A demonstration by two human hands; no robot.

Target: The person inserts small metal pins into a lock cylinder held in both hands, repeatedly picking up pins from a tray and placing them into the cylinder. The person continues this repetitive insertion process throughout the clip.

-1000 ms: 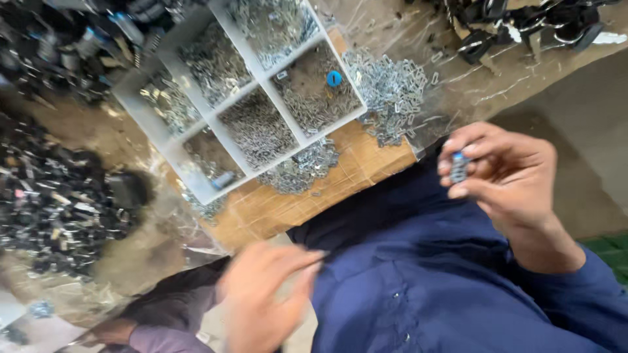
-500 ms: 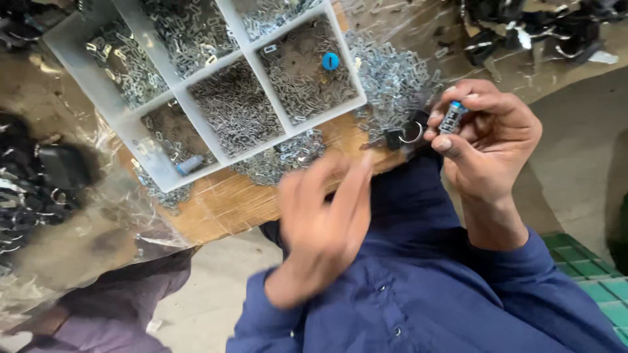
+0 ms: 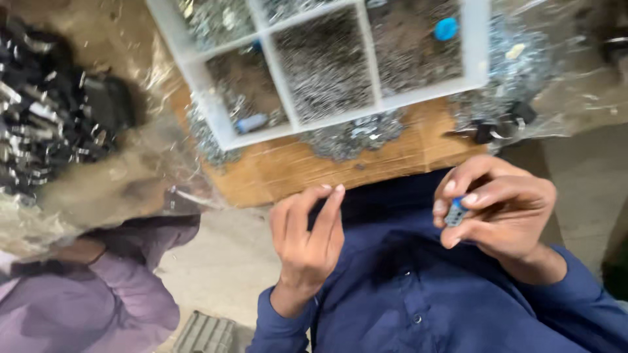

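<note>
My right hand (image 3: 500,212) is closed around a small blue and grey part (image 3: 454,212), pinched between thumb and fingers over my dark blue shirt. My left hand (image 3: 306,235) is raised beside it with the fingers curled together and close to the thumb; whether something tiny sits between the fingertips cannot be told. Both hands hover just in front of the wooden board's (image 3: 353,160) near edge. Beyond them a white divided tray (image 3: 281,78) holds several compartments of small metal pieces.
Loose metal pieces (image 3: 350,134) lie heaped against the tray's near wall. A blue cap (image 3: 446,28) sits in one compartment. Crinkled clear plastic covers dark metal parts (image 3: 46,124) at the left. Another person's purple sleeve (image 3: 98,294) is at the lower left.
My left hand has come up from my lap toward the right hand and its fingers have drawn together. The right hand has kept its hold on the small part. The view has shifted nearer the tray.
</note>
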